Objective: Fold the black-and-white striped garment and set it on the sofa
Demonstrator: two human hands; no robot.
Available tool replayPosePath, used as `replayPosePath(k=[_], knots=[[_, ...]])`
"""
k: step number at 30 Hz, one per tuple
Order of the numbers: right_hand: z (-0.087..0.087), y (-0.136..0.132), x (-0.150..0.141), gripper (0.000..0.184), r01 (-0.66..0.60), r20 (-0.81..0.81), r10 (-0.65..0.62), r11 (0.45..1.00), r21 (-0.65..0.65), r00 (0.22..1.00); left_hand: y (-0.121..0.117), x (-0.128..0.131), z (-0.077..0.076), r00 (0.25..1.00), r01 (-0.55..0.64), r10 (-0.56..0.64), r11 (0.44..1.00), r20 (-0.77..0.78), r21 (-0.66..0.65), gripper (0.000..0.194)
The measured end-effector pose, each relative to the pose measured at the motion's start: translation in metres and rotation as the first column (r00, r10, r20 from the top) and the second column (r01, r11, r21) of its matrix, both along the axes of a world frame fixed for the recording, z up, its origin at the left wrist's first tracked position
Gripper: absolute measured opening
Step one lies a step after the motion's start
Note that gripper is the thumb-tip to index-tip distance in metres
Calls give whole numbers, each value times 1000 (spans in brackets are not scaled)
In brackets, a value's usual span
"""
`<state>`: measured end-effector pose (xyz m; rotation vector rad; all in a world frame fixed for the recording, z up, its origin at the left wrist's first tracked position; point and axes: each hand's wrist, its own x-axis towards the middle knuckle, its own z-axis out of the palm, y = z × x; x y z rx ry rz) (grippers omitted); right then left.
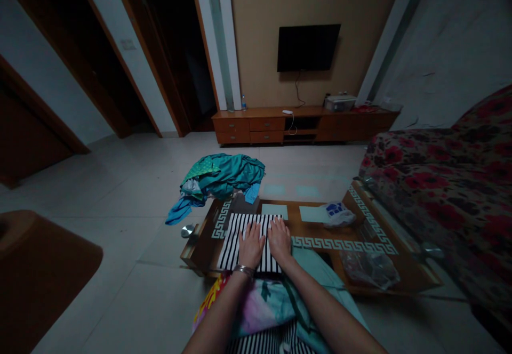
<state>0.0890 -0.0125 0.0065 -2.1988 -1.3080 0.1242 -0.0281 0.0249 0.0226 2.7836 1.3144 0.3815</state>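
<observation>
A black-and-white striped cloth lies folded into a flat rectangle on the near edge of the glass-topped coffee table. My left hand rests flat on its middle, fingers stretched forward. On its right part lies my right hand, palm down with the fingers extended. Neither hand grips anything. Colourful printed fabric and a pale green cloth are spread over my lap, below the striped cloth.
A heap of teal and blue clothes sits at the table's far left corner. Plastic bags are at the right. A flowered sofa stands on the right, a brown seat on the left. Beyond are a TV cabinet and a television.
</observation>
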Motion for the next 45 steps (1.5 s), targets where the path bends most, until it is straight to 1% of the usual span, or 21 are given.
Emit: replayPosePath(k=[3,6,8,10,13,16,19,22,25,27,30,32,33,34,36,37,38,40,42,43,45], knots=[[4,-5,3,42,18,-22,-17,999,34,1000,1,-6,-1,1000,0,1,1000,-11,26,50],[6,-15,-1,46,150,-92,-142,985,90,986,4,-10,-3,1000,3,-2,999,-15,49,51],[6,-23,-7,51,209,-184,-185,970,121,965,5,-11,-5,1000,12,-11,998,-19,61,51],[4,-28,-13,53,195,-284,-151,971,135,947,5,-11,-7,1000,14,-13,997,-23,72,52],[3,-28,-13,53,127,-405,-60,982,142,912,5,-11,-8,999,7,-5,997,-31,74,52],[3,-23,-4,50,57,-490,34,984,170,871,6,-10,-8,999,-2,4,998,-38,56,51],[1,-19,8,53,21,-564,97,980,200,820,8,-9,-7,1000,-4,4,1000,-19,0,50],[-3,-24,24,55,55,-608,100,971,231,787,9,-7,-6,997,15,-9,997,71,-82,49],[-7,-41,52,57,121,-618,62,961,249,784,6,-6,-6,977,70,-56,995,205,-64,50],[-10,-61,79,57,176,-610,16,951,254,792,3,-6,-6,963,88,-80,996,256,-22,49],[-16,-101,132,56,311,-581,-111,915,258,806,-4,-6,-10,971,79,-77,997,226,0,49],[-20,-136,172,55,461,-568,-254,850,255,783,-9,-4,-13,986,54,-54,999,155,4,48],[-21,-155,193,53,559,-563,-354,793,244,747,-12,-2,-15,993,49,-50,999,106,9,47],[-22,-175,213,53,658,-556,-459,718,228,693,-14,0,-17,997,46,-48,999,53,21,47],[-21,-217,250,53,819,-532,-645,541,188,548,-19,4,-19,998,48,-46,997,-45,54,45],[-20,-238,266,55,873,-515,-715,456,170,474,-20,7,-20,996,48,-42,996,-82,72,45],[-18,-258,281,57,909,-499,-764,385,158,410,-21,9,-20,994,44,-34,995,-107,90,44],[-13,-293,305,59,954,-472,-829,269,135,301,-22,13,-18,991,31,-15,992,-133,122,44],[-7,-318,323,58,977,-449,-868,183,110,213,-22,16,-16,988,36,-14,989,-151,144,44],[-5,-326,330,56,982,-438,-879,158,100,186,-22,17,-16,987,36,-12,988,-160,152,44],[0,-334,340,49,987,-415,-896,136,89,161,-21,18,-15,985,35,-7,987,-175,158,44]])
